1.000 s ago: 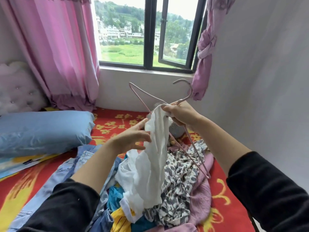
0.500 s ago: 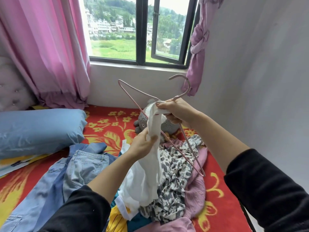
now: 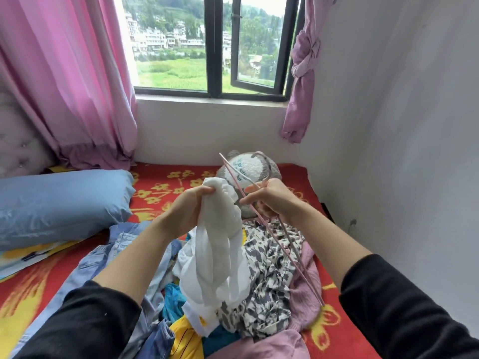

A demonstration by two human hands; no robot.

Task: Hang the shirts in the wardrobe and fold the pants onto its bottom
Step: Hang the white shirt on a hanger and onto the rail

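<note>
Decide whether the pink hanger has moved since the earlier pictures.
Yes. The pink hanger has dropped: its hook, earlier just under the windowsill, now overlaps the plush toy.

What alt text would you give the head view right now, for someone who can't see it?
The person's left hand grips a bunched white shirt while the right hand holds a pink hanger beside it. Below lies a heap of clothes on a red flowered bed cover, with a blue pillow at left and a window ahead.
</note>
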